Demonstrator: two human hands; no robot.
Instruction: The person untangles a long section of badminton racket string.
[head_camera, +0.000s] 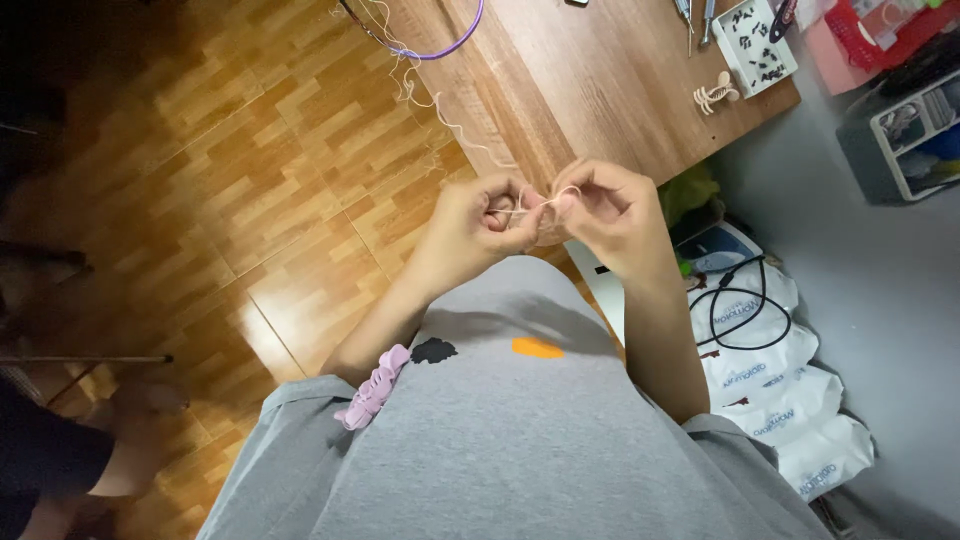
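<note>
Both hands are pinching a pale thread: the left hand (478, 222) and right hand (612, 212) are tightening a small loop (562, 192), which probably needs a gentle pull

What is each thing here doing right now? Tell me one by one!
left hand: fingers pinched shut on the thread
right hand: fingers pinched shut on the thread
thread: pale, held taut between the hands, loose tail trailing over the table
purple hoop: lying flat on the table
hair claw: lying on the table, untouched
black cable: coiled on white bags
scrunchie: worn on left arm
</note>
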